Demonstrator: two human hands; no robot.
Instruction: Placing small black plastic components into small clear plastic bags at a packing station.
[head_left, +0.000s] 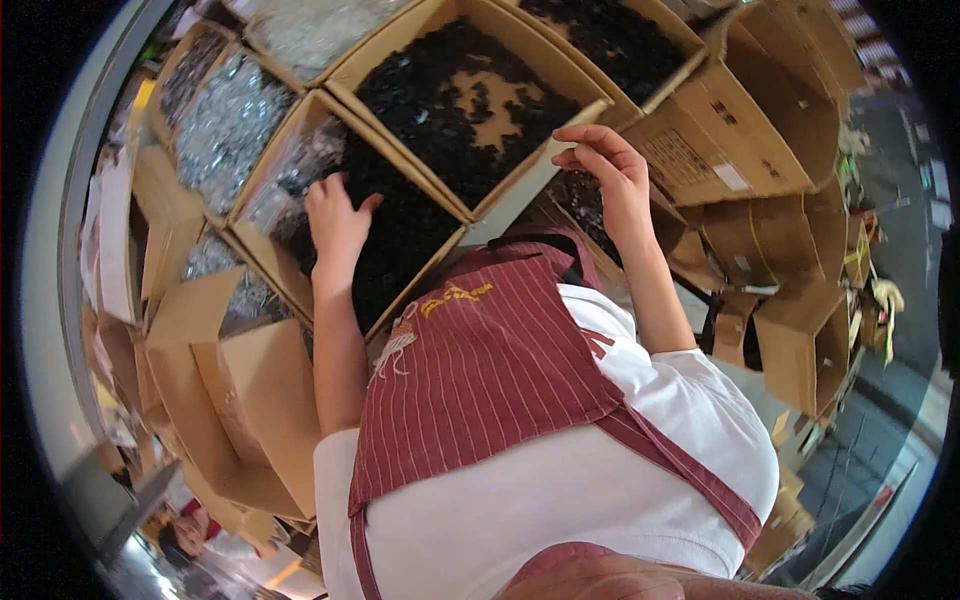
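Note:
Over a cardboard box (395, 310) at the front, my left hand (338, 222) reaches in with its thumb held away from the fingers. Its fingertips are at the line between small black pieces (400, 225) and clear plastic bags (318, 155); I make out nothing held in it. My right hand (615, 178) is raised by the near right corner of a larger box (395, 152), which has more black pieces (425, 75) scattered over its brown bottom. Thumb and fingers are pinched together there; anything between them is too small to make out.
Clear plastic pieces fill a box (230, 125) at the left. Another box of black pieces (620, 45) adjoins at the far right. Open cartons stand at the right (700, 130) and lower left (265, 375). Another person (205, 530) is at the lower left edge.

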